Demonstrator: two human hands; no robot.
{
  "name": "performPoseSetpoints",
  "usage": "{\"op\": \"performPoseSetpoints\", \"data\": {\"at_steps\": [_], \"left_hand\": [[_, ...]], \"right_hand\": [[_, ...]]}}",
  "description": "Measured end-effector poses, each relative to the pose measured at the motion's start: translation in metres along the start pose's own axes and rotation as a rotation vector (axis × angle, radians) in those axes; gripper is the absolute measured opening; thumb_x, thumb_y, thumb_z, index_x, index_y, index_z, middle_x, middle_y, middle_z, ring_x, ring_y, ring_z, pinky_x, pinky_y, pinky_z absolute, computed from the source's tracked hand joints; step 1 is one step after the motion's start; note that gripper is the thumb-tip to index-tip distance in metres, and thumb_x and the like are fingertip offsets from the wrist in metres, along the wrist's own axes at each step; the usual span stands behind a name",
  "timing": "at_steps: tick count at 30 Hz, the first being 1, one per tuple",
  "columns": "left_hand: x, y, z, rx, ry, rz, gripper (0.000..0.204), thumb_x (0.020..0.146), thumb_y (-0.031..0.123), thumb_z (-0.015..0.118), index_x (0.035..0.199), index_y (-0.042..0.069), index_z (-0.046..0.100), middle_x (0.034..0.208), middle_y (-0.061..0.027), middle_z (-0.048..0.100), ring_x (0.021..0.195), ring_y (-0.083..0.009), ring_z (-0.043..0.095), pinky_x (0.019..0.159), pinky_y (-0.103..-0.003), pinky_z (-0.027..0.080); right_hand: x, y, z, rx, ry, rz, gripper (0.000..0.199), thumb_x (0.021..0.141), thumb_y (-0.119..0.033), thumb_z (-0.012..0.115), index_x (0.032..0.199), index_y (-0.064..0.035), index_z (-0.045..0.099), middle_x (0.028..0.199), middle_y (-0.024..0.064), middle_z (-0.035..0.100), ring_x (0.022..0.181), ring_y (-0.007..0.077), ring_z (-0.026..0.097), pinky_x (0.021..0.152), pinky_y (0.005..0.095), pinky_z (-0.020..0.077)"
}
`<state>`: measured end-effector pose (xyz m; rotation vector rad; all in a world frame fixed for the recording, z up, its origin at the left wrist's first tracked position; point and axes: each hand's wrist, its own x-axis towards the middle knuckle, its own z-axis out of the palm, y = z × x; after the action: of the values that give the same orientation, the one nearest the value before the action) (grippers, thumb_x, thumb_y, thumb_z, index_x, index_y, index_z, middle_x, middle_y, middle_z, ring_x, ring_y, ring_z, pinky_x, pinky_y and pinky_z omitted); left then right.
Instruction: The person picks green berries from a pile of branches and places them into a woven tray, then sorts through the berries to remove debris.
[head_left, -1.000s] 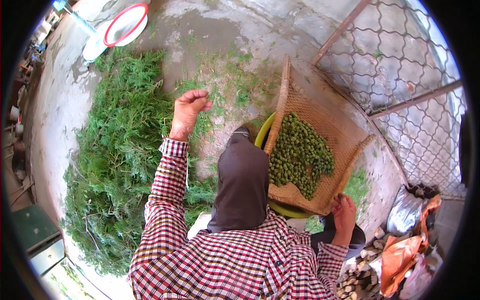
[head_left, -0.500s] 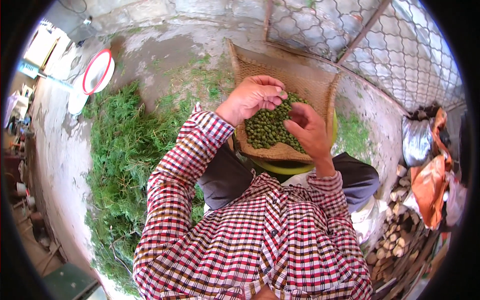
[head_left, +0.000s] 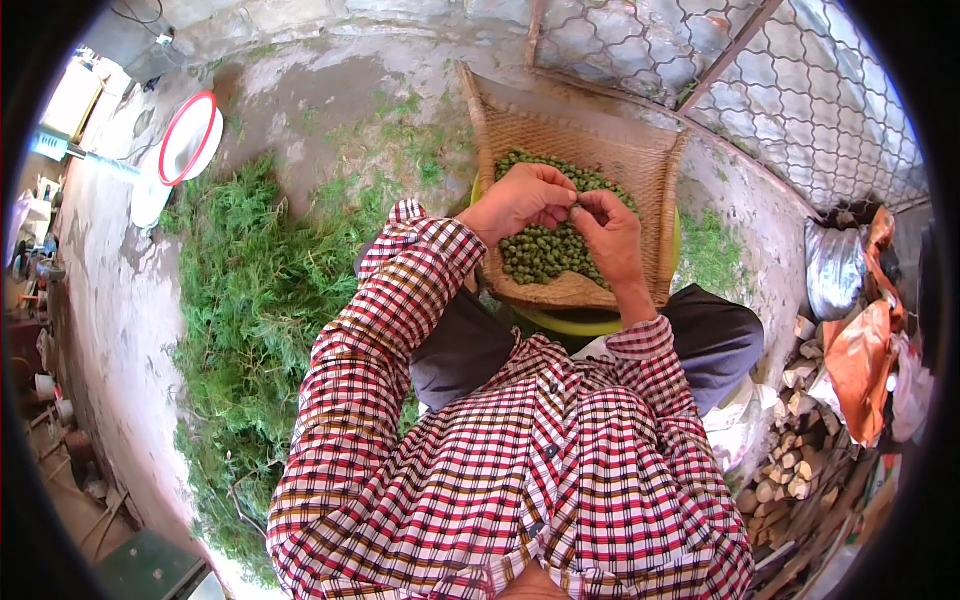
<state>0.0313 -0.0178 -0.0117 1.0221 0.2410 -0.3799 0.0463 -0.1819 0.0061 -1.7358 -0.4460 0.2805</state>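
Note:
My left hand (head_left: 528,202) and my right hand (head_left: 610,232) meet fingertip to fingertip above a woven wicker scoop basket (head_left: 655,200). Both pinch a small green berry, mostly covered by the thumbs and fingers. Beneath them lies a heap of small round green berries (head_left: 545,253) inside the basket; they could also be little cones, too small to tell. The basket rests on a yellow-green tub (head_left: 570,324) between my knees, its open side tilted away from me.
Cut feathery green branches (head_left: 260,290) are piled on the ground to my left. Behind them stands a white basin with a red rim (head_left: 190,140). A wire-mesh panel (head_left: 790,100) leans at the far right. Chopped firewood (head_left: 790,470) and an orange bag (head_left: 860,370) lie at my right.
My right hand has moved up and left, closing from loosely parted fingers into a pinch against my left fingertips. My left hand has shifted slightly down and right.

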Motion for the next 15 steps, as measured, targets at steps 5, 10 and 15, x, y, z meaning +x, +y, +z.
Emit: {"op": "performPoseSetpoints", "data": {"at_steps": [5, 10, 15], "left_hand": [[-0.005, 0.004, -0.005, 0.044, -0.01, -0.019, 0.01, 0.077, 0.009, 0.064, 0.084, 0.005, 0.059, 0.069, -0.0011, 0.059, 0.058, -0.0101, 0.058, 0.052, -0.023, 0.047], [-0.002, 0.002, -0.007, 0.18, 0.006, -0.024, 0.01, 0.075, 0.008, 0.066, 0.081, 0.006, 0.058, 0.068, -0.0005, 0.059, 0.057, -0.0094, 0.056, 0.052, -0.022, 0.047], [0.002, -0.01, -0.014, 0.339, 0.013, 0.009, 0.006, 0.072, 0.005, 0.063, 0.076, 0.003, 0.059, 0.069, -0.0026, 0.059, 0.058, -0.01, 0.054, 0.052, -0.023, 0.045]], "right_hand": [[0.004, 0.004, -0.003, -0.099, -0.079, -0.02, 0.006, 0.082, -0.006, 0.055, 0.081, 0.0002, 0.056, 0.064, -0.0015, 0.052, 0.058, 0.0045, 0.046, 0.052, 0.0208, 0.0389], [0.003, 0.018, -0.018, 0.05, -0.086, 0.145, 0.007, 0.081, -0.007, 0.054, 0.079, -0.0006, 0.056, 0.062, -0.001, 0.051, 0.054, 0.0055, 0.047, 0.049, 0.0203, 0.0383], [-0.005, 0.027, -0.069, 0.205, 0.177, 0.3, 0.008, 0.081, -0.01, 0.054, 0.075, -0.0049, 0.056, 0.06, -0.0002, 0.052, 0.052, 0.009, 0.049, 0.048, 0.0216, 0.0391]]}}
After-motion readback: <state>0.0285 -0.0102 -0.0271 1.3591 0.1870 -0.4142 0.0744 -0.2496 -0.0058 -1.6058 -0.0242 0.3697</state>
